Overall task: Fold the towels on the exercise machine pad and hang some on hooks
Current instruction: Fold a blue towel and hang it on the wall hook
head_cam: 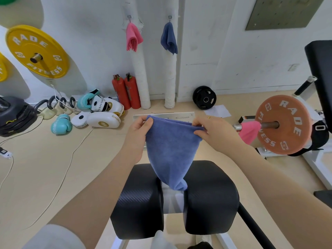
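Looking down past our forearms, we see the black split pad (212, 198) of the exercise machine closest to us, its two halves parted by a pale gap. Above it we hold a blue towel (170, 151) in the air by its top edge: our left hand (137, 139) pinches the left corner between thumb and fingers, and our right hand (213, 132) pinches the right corner the same way. The cloth hangs doubled, wide at the top and narrowing to a bunched tip that hangs over the gap in the pad; we cannot tell whether the tip touches it. Its surface looks soft and fuzzy.

To the right, an orange weight plate (283, 124) sits on a bar, with a pink towel (249, 132) draped over the bar's end. On the floor to the left lie teal boxing gloves (61, 124) and white punch pads (106, 114), with cables trailing across the floor. Farther back, two red fire extinguishers (125, 90) stand against the wall, and a small black plate (204, 97) leans there too. On the wall, a pink cloth (133, 37) and a dark blue cloth (169, 39) hang from separate hooks, and a yellow plate (36, 51) is mounted at the left.
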Available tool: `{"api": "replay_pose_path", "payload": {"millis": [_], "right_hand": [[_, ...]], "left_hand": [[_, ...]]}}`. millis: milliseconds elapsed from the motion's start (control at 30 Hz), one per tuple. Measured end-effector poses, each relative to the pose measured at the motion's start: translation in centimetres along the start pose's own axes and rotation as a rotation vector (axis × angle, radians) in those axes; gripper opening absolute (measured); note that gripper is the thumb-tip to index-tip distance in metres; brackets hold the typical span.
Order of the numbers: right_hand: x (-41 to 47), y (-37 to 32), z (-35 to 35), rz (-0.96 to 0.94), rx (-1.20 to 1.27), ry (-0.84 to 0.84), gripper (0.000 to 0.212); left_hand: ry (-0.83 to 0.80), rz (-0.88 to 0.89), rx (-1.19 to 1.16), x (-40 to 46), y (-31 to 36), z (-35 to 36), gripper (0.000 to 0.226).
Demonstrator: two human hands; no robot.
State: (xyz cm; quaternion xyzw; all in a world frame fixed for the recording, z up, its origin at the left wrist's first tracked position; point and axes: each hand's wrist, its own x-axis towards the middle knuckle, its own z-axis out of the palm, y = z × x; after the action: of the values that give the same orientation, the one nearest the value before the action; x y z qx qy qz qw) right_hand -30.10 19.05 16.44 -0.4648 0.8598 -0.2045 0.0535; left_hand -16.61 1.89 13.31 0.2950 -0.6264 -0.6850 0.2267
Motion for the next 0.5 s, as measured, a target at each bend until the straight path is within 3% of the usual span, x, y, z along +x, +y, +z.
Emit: {"api": "replay_pose_path", "payload": {"millis": [100,233,300,433,500], "right_hand": [[0.0,0.8,0.8,-0.106,-0.319,0.002,0.022],[-0.1,0.8,1.4,-0.062,-0.245,-0.043,0.021],[0.1,1.0,1.2,0.027,-0.012,-0.023,0.01],[-0.5,1.4,0.0,0.184,0.929,-0.219,0.015],[-0.8,1.6,-0.4,0.197,1.271,-0.25,0.012]], "left_hand": [[-0.028,0.031,0.017,-0.3,0.1,0.5,0.027],[-0.06,0.046,-0.029,-0.4,0.2,0.6,0.032],[-0.043,0.036,-0.113,-0.2,0.4,0.5,0.027],[-0.076,0.022,-0.155,0.1,0.9,0.1,0.025],[-0.117,0.024,-0.161,-0.1,1.1,0.4,0.025]]}}
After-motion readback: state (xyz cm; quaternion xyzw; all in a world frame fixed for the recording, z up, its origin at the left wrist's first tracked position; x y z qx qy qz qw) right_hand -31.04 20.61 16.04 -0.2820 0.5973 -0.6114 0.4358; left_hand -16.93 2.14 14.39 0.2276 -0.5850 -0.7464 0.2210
